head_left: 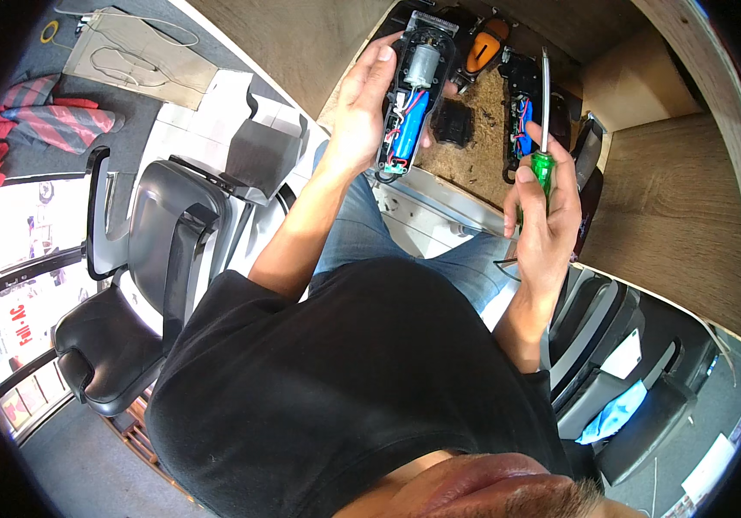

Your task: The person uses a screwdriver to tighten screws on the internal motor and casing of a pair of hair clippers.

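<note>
My left hand [364,108] is closed around an opened hair clipper [422,67], blade end pointing away from me. Its casing is off on the upper side, so a silver motor, a blue battery and red wires show. In my right hand [543,203] is a screwdriver [542,164] with a green handle, its metal shaft pointing up and away. Behind that shaft, a second opened clipper [522,108] with a blue battery lies on the wooden work surface [484,164]. A black plastic part [453,123] sits between the two clippers.
An orange and black clipper [485,47] lies at the back of the surface. Wooden panels [686,186] enclose the right side. A black chair [176,229] stands to my left, more dark seats [647,414] to my right. Striped cloth [60,121] lies at the far left.
</note>
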A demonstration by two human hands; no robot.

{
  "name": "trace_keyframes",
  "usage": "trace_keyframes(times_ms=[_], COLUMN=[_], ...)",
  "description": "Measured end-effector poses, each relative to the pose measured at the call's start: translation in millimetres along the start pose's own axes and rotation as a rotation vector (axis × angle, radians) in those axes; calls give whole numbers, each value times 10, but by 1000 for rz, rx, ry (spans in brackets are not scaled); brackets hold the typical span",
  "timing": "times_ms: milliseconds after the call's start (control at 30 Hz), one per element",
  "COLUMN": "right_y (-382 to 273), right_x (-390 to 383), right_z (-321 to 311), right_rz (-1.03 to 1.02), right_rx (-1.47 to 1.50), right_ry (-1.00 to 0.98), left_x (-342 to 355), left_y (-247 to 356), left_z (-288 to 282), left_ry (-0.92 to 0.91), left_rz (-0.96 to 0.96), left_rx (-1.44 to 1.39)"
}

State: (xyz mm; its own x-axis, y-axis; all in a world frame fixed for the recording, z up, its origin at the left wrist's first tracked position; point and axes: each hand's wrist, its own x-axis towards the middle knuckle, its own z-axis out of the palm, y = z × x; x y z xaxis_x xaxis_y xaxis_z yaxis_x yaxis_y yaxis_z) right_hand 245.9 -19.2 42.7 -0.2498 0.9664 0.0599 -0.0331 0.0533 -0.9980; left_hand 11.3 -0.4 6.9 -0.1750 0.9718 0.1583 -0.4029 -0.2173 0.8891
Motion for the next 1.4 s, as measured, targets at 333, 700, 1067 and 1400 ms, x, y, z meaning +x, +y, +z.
trace_keyframes(times_ms=[333,700,1067,1400], right_y=[28,90,175,195], right_x=[54,46,67,80], right_z=[46,43,49,31], right_rz=[-46,69,82,103], right_rx=[99,4,-12,-9], right_ry=[127,-8,-29,-69], left_x=[-1,2,-3,-11], left_y=[8,13,-22,-6], left_z=[48,69,26,60], left_ry=[29,58,-4,-3], left_rz=[7,-4,20,33], left_rx=[9,10,14,34])
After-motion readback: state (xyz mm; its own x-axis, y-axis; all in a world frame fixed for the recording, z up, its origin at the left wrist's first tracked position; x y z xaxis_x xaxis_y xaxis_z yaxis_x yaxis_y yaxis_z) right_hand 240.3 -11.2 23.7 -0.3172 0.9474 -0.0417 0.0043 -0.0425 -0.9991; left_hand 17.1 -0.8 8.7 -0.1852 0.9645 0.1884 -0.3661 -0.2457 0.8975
